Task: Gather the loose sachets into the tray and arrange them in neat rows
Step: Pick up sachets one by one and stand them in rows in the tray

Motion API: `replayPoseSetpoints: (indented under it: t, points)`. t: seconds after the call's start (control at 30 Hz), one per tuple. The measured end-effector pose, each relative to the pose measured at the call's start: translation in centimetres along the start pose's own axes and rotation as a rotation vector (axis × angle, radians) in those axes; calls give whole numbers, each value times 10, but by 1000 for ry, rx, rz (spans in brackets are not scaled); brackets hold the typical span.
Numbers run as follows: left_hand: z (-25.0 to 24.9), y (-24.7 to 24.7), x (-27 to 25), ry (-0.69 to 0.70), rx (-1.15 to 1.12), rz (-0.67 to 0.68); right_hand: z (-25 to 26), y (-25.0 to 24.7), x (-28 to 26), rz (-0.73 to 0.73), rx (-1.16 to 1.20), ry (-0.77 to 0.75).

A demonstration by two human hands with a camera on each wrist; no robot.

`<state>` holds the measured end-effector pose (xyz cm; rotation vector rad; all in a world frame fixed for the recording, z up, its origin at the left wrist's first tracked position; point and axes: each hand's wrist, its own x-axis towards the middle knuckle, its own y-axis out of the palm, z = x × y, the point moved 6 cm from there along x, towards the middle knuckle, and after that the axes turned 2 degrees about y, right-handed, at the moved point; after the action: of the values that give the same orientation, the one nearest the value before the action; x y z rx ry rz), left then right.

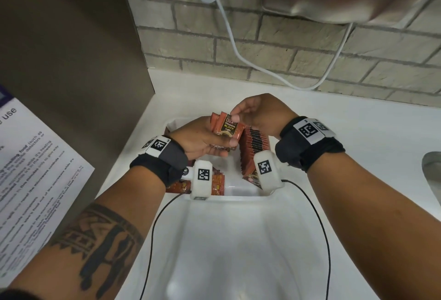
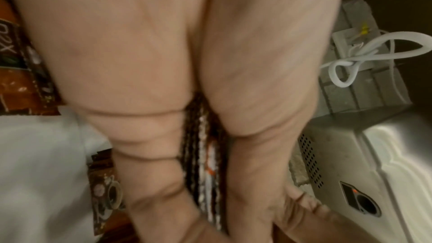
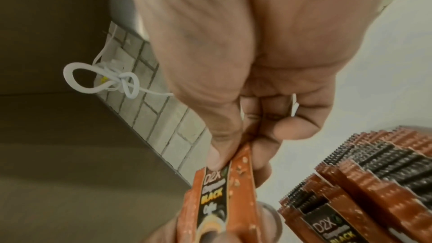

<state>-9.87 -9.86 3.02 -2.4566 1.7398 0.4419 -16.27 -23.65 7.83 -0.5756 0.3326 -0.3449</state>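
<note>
My left hand (image 1: 210,141) grips a small stack of orange and black coffee sachets (image 1: 226,130) above the white tray (image 1: 241,198). My right hand (image 1: 250,114) pinches the top corner of the front sachet (image 3: 217,188) in that stack between thumb and fingers. A neat upright row of sachets (image 1: 254,148) stands in the tray on the right, also seen in the right wrist view as a row of sachets (image 3: 364,176). Loose sachets (image 1: 214,182) lie flat in the tray below my left wrist. The left wrist view shows the stack's edges (image 2: 203,163) between my fingers.
The tray sits on a white counter (image 1: 358,123) against a grey brick wall (image 1: 286,46). A white cable (image 1: 229,34) hangs down the wall. A brown cabinet side (image 1: 71,60) stands at left with a printed notice (image 1: 31,175). A metal sink edge (image 1: 432,168) shows at right.
</note>
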Motion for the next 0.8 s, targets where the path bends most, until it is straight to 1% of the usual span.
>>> replayPoseSetpoints:
  t: [0.17, 0.23, 0.3, 0.37, 0.43, 0.47, 0.5, 0.53, 0.6, 0.67, 0.73, 0.8]
  points:
    - [-8, 1, 0, 88, -24, -63, 5, -7, -5, -18, 16, -11]
    - [-7, -1, 1, 94, -9, -87, 10, -10, -6, -41, 23, -33]
    - [-5, -5, 0, 66, 60, -114, 14, -13, -6, -81, 6, -54]
    - [-1, -12, -3, -13, 180, -149, 14, -14, -3, -111, -82, -52]
    - [5, -25, -8, -174, 331, -201, 11, -10, 0, -86, -234, -35]
    - [8, -32, -10, -266, 441, -211, 8, -7, 2, -63, -291, -18]
    - [10, -38, -11, -346, 577, -201, 5, -4, 5, -47, -326, 3]
    - [10, -41, -11, -393, 713, -168, 1, -1, 7, -39, -352, 23]
    - [8, -38, -7, -404, 903, -76, -5, 5, 11, -33, -389, 61]
    - [7, -35, 2, -406, 972, 8, -10, 12, 17, -9, -415, 113]
    - [11, -29, 11, -423, 1028, 93, -13, 22, 22, 12, -512, 153]
    - [16, -21, 19, -443, 1088, 137, -15, 30, 27, 23, -612, 173]
